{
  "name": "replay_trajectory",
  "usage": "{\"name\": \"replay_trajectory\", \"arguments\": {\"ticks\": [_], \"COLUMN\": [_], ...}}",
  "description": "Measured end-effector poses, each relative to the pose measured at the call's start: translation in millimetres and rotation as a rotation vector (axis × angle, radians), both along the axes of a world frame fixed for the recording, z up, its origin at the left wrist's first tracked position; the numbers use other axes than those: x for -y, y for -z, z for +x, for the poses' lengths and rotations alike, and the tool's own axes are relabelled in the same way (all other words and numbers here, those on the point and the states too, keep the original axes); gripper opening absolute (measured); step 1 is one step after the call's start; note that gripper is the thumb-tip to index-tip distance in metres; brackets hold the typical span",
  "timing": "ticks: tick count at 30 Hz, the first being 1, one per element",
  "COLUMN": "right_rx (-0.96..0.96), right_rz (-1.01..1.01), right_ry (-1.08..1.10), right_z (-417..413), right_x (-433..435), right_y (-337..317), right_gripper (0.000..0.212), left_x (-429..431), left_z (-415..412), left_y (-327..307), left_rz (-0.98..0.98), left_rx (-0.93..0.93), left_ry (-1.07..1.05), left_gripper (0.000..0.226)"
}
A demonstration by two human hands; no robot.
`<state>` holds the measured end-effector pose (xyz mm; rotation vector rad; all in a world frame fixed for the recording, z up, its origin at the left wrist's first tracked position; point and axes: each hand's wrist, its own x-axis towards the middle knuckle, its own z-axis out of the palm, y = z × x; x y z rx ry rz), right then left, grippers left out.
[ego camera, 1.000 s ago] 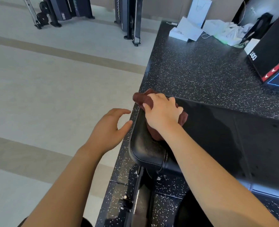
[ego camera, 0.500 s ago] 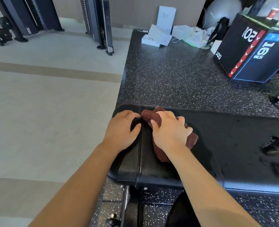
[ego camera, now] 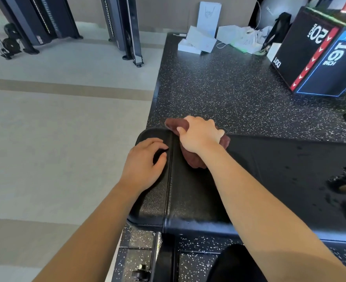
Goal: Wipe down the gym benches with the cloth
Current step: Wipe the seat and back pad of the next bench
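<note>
A black padded gym bench (ego camera: 188,200) runs across the lower middle of the view, its left end pad split from the long pad by a seam. A dark red cloth (ego camera: 194,159) lies bunched on the long pad near its far edge. My right hand (ego camera: 200,135) presses down on the cloth and grips it, hiding most of it. My left hand (ego camera: 145,165) rests flat on the left end pad, fingers slightly curled, holding nothing. Wet marks show on the pad at the right.
Black speckled rubber flooring (ego camera: 229,88) lies beyond the bench. A black, red and blue plyo box (ego camera: 320,62) stands at the right. White boxes and bags (ego camera: 204,39) sit at the back. Machine frames (ego camera: 127,27) stand on the pale floor at the left.
My left hand came down from the air onto the left end pad. My right hand slid the cloth toward the bench's far edge. The view shifted to show more of the bench.
</note>
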<state>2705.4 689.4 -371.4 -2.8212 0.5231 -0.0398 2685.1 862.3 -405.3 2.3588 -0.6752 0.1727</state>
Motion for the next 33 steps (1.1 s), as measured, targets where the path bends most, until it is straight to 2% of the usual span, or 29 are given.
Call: {"name": "replay_trajectory", "arguments": {"ticks": [4,8,14,20,25,28,33], "right_rx": [-0.045,0.010,0.081,0.169,0.244,0.218,0.288], "right_rz": [-0.024,-0.041,-0.035,-0.035,-0.046,-0.067,-0.147], "right_ry": [0.136,0.098,0.010,-0.024,-0.083,-0.098,-0.174], "right_z": [-21.9,-61.6,-126.4,-152.5,-143.5,-143.4,-168.4], "right_x": [44.1,52.6,0.0,-82.9,-141.7,-150.4,-147.0], "right_y": [-4.8,-1.9,3.4,9.5,10.1,10.6,16.4], "right_gripper": [0.029,0.032,0.032,0.034,0.024,0.027,0.039], "left_x": [-3.1,-3.4,-29.6,-93.9,-117.0,-126.2,-133.1], "left_z": [-0.7,-1.9,-18.5,-36.9,-31.1,-34.5,-37.6], "left_y": [1.8,-0.8,-4.7,9.4,9.6,7.8,0.6], "left_rz": [0.017,0.022,0.028,-0.110,-0.042,-0.069,-0.077], "left_rx": [-0.004,-0.024,-0.059,-0.135,-0.162,-0.185,-0.175], "left_ry": [0.012,0.011,0.035,-0.226,-0.288,-0.316,-0.325], "left_gripper": [0.022,0.023,0.026,0.021,0.023,0.022,0.020]}}
